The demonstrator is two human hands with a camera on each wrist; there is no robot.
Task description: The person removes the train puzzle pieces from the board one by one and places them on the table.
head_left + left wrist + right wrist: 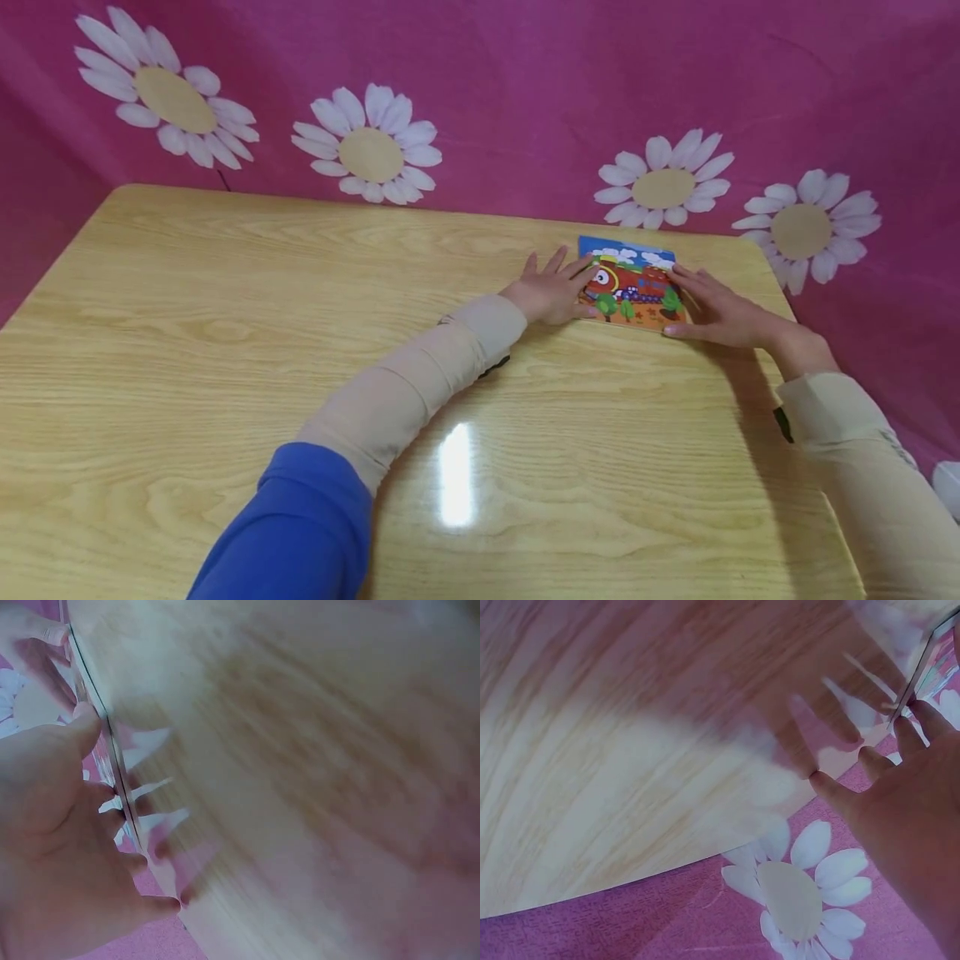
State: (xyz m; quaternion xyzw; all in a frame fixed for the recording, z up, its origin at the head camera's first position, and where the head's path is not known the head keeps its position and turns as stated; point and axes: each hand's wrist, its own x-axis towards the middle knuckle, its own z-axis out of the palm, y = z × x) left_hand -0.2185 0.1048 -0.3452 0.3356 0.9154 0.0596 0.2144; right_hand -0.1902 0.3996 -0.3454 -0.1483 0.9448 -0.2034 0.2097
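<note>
A thin, flat picture board (633,292) lies near the table's far right corner, printed with a red cartoon train, white clouds and green bushes. At its left edge my left hand (553,293) touches it with fingers spread. My right hand (723,315) is at the right edge, fingers extended along the side and thumb by the near corner. From the left wrist view, the left hand (67,825) has its thumb and fingertips along the board's thin edge (112,746). In the right wrist view, fingertips of the right hand (907,802) meet the tabletop and the board's edge (915,679).
The glossy wood-grain table (262,333) has rounded corners and reflects a bright light. Behind it hangs a pink cloth (510,100) with large white daisies, close against the far edge. The table's right edge runs under my right forearm.
</note>
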